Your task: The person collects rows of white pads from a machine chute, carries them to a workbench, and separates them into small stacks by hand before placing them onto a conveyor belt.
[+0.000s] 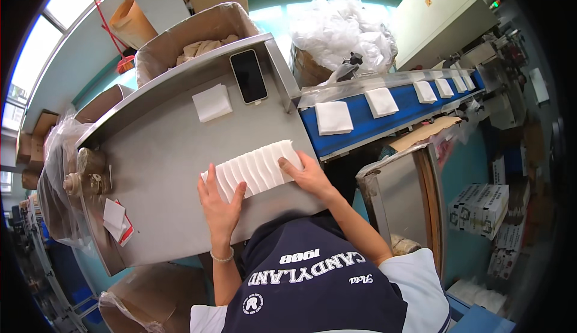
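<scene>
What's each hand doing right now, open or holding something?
Left hand: open, fingers flat on the fanned row of white pads.
Right hand: open, resting on the row's other end.

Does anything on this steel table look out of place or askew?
A black phone lies on the steel table among the white pads. One loose folded pad sits crooked beside it, apart from the fanned row that the left hand and right hand press.
</scene>
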`<move>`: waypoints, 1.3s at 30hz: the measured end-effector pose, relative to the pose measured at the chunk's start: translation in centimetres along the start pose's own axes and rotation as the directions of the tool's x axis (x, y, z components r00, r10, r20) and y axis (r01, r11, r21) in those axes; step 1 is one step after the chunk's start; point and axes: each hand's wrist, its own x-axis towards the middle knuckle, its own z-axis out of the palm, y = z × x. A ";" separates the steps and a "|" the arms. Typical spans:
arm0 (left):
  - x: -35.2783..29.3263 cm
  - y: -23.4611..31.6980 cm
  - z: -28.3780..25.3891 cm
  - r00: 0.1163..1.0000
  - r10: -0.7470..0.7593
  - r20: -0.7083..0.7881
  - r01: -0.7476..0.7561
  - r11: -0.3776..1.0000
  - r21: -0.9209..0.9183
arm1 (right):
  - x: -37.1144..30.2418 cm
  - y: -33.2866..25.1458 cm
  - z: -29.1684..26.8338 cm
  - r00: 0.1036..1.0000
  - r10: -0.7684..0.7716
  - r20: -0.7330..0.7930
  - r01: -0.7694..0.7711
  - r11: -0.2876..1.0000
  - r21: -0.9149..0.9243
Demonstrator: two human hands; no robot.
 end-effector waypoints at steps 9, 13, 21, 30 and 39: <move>0.0 -1.3 0.0 0.993 -0.044 -0.110 0.047 0.999 0.021 | -0.5 3.7 -2.7 0.866 0.298 0.401 -0.445 0.825 0.347; -0.1 -0.6 0.0 0.999 -0.021 -0.045 0.021 1.000 0.001 | 1.1 4.5 -3.4 0.966 0.259 -0.019 -0.149 0.612 0.777; -0.1 0.4 1.3 0.997 0.065 -0.040 -0.065 0.998 -0.007 | 0.8 2.0 0.9 1.000 -0.011 0.006 0.010 0.993 0.121; -0.1 -0.4 1.1 0.998 0.018 -0.067 -0.019 1.000 -0.013 | 0.5 3.8 -2.8 0.956 0.294 0.014 -0.230 0.718 0.657; -0.5 0.9 2.3 0.998 0.038 -0.059 -0.039 0.999 -0.011 | 0.0 0.2 1.6 0.997 -0.068 0.044 0.071 0.995 -0.074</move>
